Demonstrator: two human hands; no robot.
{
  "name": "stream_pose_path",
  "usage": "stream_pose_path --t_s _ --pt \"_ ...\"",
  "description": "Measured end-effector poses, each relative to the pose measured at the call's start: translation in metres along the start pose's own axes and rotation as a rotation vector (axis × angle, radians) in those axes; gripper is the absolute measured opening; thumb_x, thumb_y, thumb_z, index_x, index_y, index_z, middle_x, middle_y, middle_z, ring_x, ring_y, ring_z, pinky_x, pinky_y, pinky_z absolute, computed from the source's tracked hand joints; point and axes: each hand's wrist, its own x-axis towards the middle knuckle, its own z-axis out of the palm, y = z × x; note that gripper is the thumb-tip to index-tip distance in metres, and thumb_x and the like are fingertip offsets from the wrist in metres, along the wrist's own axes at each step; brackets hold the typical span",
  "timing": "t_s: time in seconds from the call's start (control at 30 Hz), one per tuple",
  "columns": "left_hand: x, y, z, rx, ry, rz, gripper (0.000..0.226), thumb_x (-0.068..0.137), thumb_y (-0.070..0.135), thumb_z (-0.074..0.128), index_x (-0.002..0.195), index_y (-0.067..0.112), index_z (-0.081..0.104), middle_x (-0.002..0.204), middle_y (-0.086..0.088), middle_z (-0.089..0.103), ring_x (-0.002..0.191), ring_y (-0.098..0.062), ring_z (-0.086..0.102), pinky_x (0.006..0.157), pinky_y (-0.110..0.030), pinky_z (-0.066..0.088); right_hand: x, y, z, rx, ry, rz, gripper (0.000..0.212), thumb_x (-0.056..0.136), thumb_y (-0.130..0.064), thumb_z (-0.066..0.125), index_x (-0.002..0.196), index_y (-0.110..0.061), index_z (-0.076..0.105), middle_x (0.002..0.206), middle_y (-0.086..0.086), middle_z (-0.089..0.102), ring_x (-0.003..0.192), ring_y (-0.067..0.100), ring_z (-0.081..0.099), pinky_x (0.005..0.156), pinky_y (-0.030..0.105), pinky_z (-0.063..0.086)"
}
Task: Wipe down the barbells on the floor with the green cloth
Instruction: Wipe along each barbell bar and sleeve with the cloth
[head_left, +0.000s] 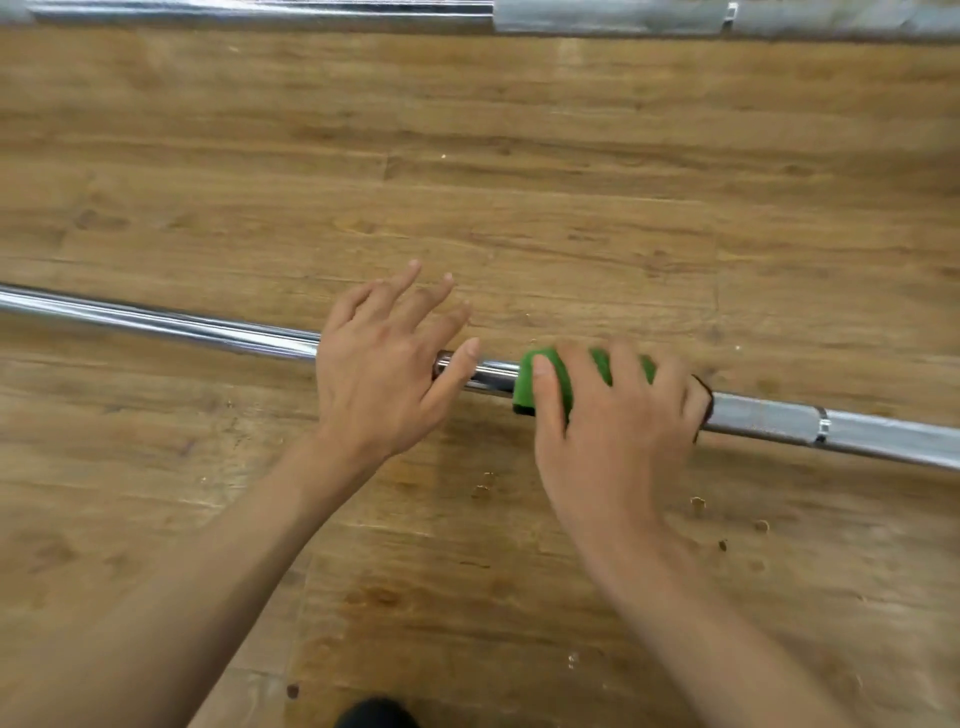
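Wiping looks midway on the near barbell (156, 322): the right hand (613, 415) curls its fingers over the green cloth (530, 384), clamping it round the bar; the left hand (379, 374) rests beside it, fingers spread loose. Farther across the floor (519, 182), the second barbell (260, 10) waits, probably unwiped.

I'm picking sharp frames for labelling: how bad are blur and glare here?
Head view: motion blur smears the wood floor grain and softens the left hand and right hand; glare streaks run along the near barbell and far barbell; the green cloth reads clearly.
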Motion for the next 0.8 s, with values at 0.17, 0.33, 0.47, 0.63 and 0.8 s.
stream_pose_path --t_s 0.17,0.33,0.47,0.63,0.8 --pt "0.012 -0.009 0.005 -0.01 -0.02 0.015 0.059 0.11 0.054 0.031 0.115 0.022 0.081 0.146 -0.008 0.063 0.144 -0.031 0.05 0.104 -0.045 0.035 0.003 0.049 -0.007 0.03 -0.027 -0.219 0.034 0.106 -0.039 0.048 0.124 -0.018 0.068 0.114 0.007 0.066 0.099 0.034 0.051 0.088 0.045 0.039" --pt "0.019 -0.008 0.011 0.004 0.015 -0.005 0.056 0.108 0.053 0.036 0.104 0.024 0.084 0.138 -0.006 0.069 0.14 -0.032 0.054 0.106 -0.045 0.034 0.016 0.074 -0.01 -0.016 0.132 0.143 0.03 0.102 -0.036 0.052 0.101 -0.015 0.074 0.101 0.012 0.067 0.097 0.036 0.051 0.09 0.046 0.037" --pt "0.022 -0.008 0.014 -0.005 0.052 -0.009 0.055 0.108 0.051 0.043 0.086 0.023 0.085 0.127 -0.001 0.075 0.137 -0.032 0.058 0.106 -0.044 0.036 0.023 -0.007 0.008 -0.036 -0.019 -0.044 0.039 0.105 -0.049 0.043 0.101 -0.023 0.072 0.096 0.004 0.066 0.093 0.034 0.052 0.084 0.045 0.035" --pt "0.021 -0.011 0.02 -0.027 0.085 -0.022 0.054 0.107 0.049 0.047 0.079 0.02 0.083 0.118 0.001 0.078 0.136 -0.032 0.059 0.113 -0.047 0.039 0.039 0.064 -0.013 -0.065 -0.201 -0.486 0.042 0.108 -0.046 0.037 0.129 -0.02 0.061 0.102 0.01 0.064 0.084 0.037 0.055 0.071 0.045 0.046" --pt "0.012 -0.007 0.02 -0.053 0.09 -0.047 0.055 0.108 0.053 0.043 0.089 0.023 0.084 0.118 0.002 0.078 0.136 -0.03 0.059 0.115 -0.047 0.037 0.045 0.12 -0.044 -0.21 -0.316 -0.419 0.054 0.105 -0.055 0.026 0.125 -0.019 0.061 0.096 0.012 0.064 0.079 0.04 0.064 0.054 0.04 0.048"
